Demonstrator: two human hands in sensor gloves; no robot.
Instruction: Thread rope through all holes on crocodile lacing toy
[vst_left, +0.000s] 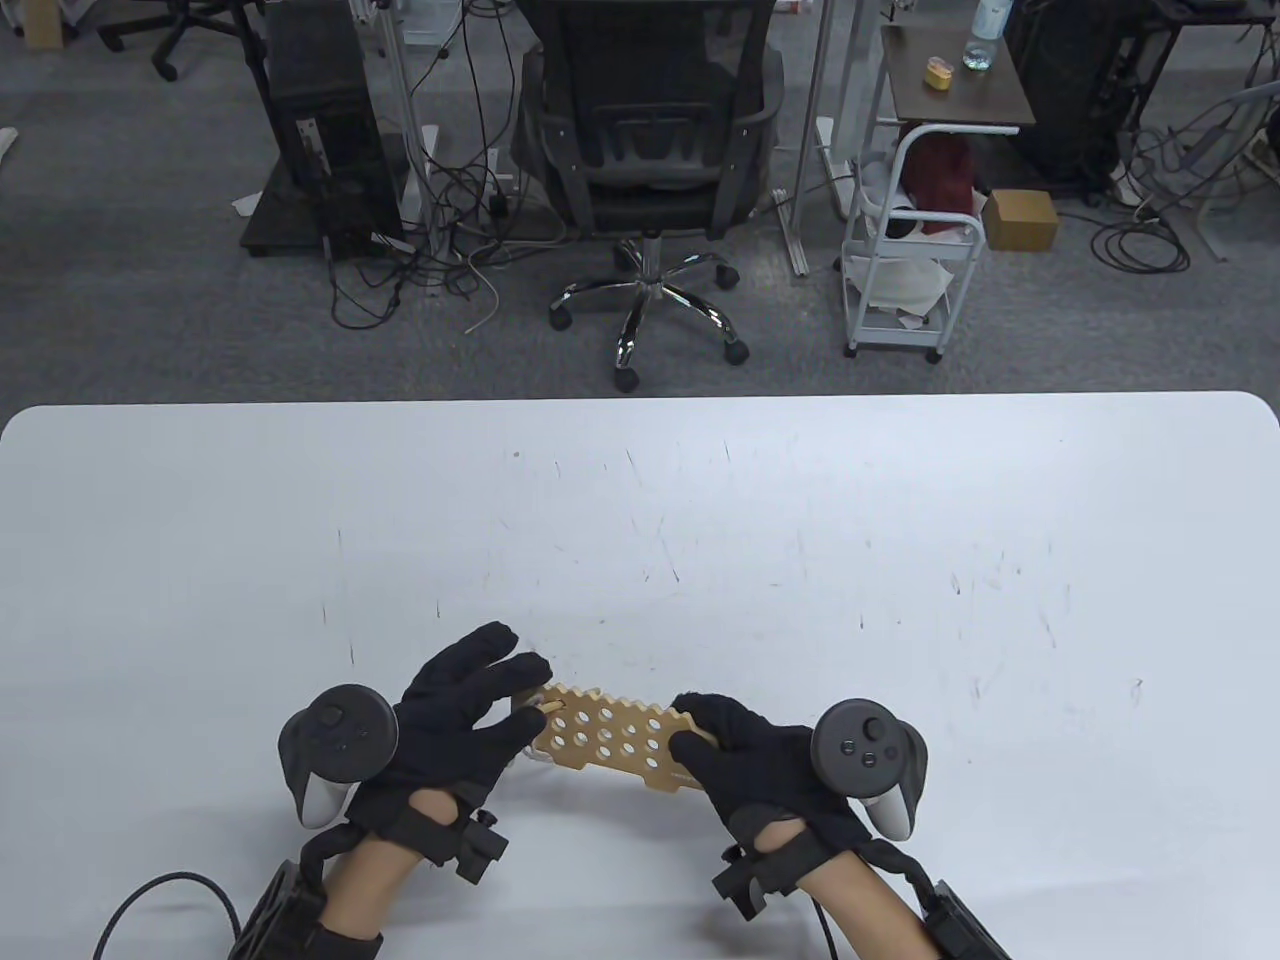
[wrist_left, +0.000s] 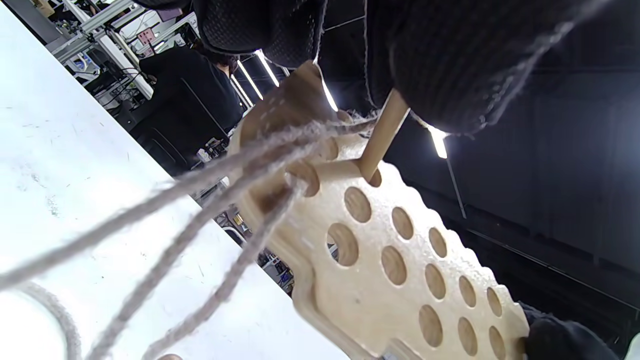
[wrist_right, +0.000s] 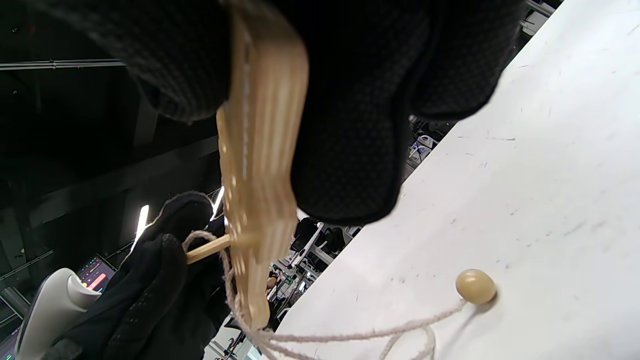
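- Down low, a big white surface (vst_left: 800, 520) filled most of the table view, with scratches on it.
- Behind it stood a black office chair (vst_left: 650, 130) on a grey floor, and a small white cart (vst_left: 905, 270) to one side.
- Near the front edge, the wooden crocodile toy (vst_left: 610, 740) was held up off the surface between both hands. It was a flat board full of round holes with a bumpy top edge.
- The right hand (vst_left: 760, 760) held the right end of the toy. Its fingers (wrist_right: 350, 150) were curled around the board's edge, thumb on one side and the others on the other side.
- The left hand (vst_left: 460, 710) was at the left end. Its fingers (wrist_left: 450, 60) pinched a thin wooden stick (wrist_left: 382, 135), and the stick's tip poked into a hole near the toy's top edge.
- A grey rope (wrist_left: 200, 200) ran through holes at the left end in a few strands and hung down to the surface.
- A little round wooden bead (wrist_right: 475, 286) sat on the surface at the rope's end, under the toy.
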